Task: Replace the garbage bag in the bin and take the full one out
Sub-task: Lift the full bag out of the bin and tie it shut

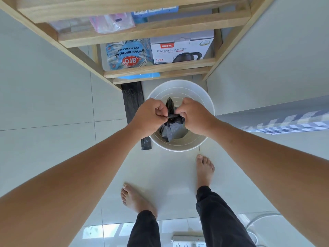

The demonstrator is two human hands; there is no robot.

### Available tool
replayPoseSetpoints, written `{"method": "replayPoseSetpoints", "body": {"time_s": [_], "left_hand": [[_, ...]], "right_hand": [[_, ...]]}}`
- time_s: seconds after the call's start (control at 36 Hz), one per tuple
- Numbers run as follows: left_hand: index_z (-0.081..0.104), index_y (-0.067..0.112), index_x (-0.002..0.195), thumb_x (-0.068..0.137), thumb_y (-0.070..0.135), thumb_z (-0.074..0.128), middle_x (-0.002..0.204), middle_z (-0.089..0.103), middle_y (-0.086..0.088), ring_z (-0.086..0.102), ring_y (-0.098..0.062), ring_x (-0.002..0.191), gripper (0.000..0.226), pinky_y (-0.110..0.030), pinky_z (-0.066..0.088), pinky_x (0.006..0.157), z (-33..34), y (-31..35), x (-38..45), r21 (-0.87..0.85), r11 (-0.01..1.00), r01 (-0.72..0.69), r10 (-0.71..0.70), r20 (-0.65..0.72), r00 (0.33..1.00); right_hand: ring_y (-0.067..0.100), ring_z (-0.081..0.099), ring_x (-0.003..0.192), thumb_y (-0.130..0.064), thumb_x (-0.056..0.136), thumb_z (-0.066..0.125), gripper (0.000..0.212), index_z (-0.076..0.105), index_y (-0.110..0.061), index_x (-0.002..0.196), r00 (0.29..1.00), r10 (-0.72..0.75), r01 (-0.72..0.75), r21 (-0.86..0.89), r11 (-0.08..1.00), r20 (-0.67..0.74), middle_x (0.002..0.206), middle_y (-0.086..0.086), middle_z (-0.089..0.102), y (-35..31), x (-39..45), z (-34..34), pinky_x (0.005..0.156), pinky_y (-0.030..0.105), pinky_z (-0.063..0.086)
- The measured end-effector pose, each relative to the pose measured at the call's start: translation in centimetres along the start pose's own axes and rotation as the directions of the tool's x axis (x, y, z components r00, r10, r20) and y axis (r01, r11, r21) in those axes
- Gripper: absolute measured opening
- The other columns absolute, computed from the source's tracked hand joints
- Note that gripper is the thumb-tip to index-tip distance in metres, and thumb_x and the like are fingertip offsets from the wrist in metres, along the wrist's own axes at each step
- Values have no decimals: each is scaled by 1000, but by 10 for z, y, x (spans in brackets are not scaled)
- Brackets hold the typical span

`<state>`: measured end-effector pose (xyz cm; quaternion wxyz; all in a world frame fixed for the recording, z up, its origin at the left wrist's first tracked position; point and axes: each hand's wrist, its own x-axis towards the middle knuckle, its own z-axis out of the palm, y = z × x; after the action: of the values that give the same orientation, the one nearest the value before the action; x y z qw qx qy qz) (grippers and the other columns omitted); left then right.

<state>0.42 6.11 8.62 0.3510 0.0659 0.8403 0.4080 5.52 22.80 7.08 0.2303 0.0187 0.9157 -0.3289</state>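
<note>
Both forearms reach down; left hand (pixel 148 115) and right hand (pixel 193 115) pinch the black bag (pixel 173 128) over the bin (pixel 179 146), probably tying it; next, lift out.

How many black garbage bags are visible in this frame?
2. One black bag is gathered above the white bin, pinched by the left hand and right hand. A folded black bag lies on the floor left of the bin. Others may be hidden.

bin (pixel 179 148): white
bag (pixel 173 128): black
roll (pixel 146 143): black
shelf (pixel 160 67): light wood
sugar pack (pixel 127 54): blue, red logo
kettle box (pixel 181 49): white-grey, red logo
cloth (pixel 292 124): blue-white check
trousers (pixel 219 216): black
floor (pixel 53 107): pale tiles
</note>
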Motion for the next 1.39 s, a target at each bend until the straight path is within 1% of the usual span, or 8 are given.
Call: {"method": "replayPoseSetpoints", "body": {"time_s": [0.17,0.31,0.5,0.67,0.83,1.03,1.11,1.39], "left_hand": [[72,19,67,74,-8,60,83,60,5,60,-9,78,30,-13,47,76,12,-13,0,132,988,-77,106,-228,968],[78,12,76,78,-8,60,88,63,1,58,-6,81,27,-3,40,74,21,-12,-1,81,992,-93,115,-339,934],[77,9,102,85,-5,64,104,67,-5,62,-10,93,26,-6,45,85,22,-15,-9,99,966,-241,257,-207,944],[72,2,111,82,-10,62,109,66,-10,62,-10,96,33,-3,42,89,23,-17,-13,97,948,-301,312,-122,942],[76,6,91,84,18,74,101,68,-4,61,-9,94,14,-2,39,83,29,-15,-13,111,961,-254,266,-109,958],[79,6,84,81,11,76,101,63,-2,59,-8,89,7,-3,39,79,20,-24,-7,167,957,-238,275,-252,928],[78,7,82,81,12,76,92,64,-1,62,-12,81,6,-22,50,74,16,-31,-9,220,947,-233,289,-272,918],[75,4,74,84,9,66,82,67,-2,61,-16,67,14,-23,50,64,17,-35,-14,344,907,-242,362,-344,867]], "right_hand": [[17,50,88,-3,96,48,28,70,-9,110,993,111,-119,220,968,47,99,8,57,-1,3,-2,74,26,35],[6,53,80,-6,98,49,26,66,-10,117,947,239,-320,595,737,213,94,-1,63,-4,1,-3,65,17,43],[13,54,78,2,96,43,29,65,-16,98,895,212,-445,810,381,392,82,0,63,4,-5,-3,71,28,43],[23,50,94,-2,98,42,27,64,-14,107,866,225,-488,854,180,447,102,10,59,7,-8,-1,81,34,43],[13,59,76,-5,98,44,26,65,-14,111,849,267,-518,817,254,455,84,0,65,6,-11,0,78,32,45],[15,56,76,-9,92,62,16,70,-12,105,882,400,-432,769,471,250,81,5,60,6,-7,-1,74,28,57],[14,57,76,-10,89,66,16,72,-9,104,876,452,-422,722,548,168,83,5,62,10,-6,-1,80,35,59],[14,65,75,-11,91,64,12,73,-11,99,776,627,-508,655,559,66,84,-5,62,27,3,-2,74,35,61]]}}
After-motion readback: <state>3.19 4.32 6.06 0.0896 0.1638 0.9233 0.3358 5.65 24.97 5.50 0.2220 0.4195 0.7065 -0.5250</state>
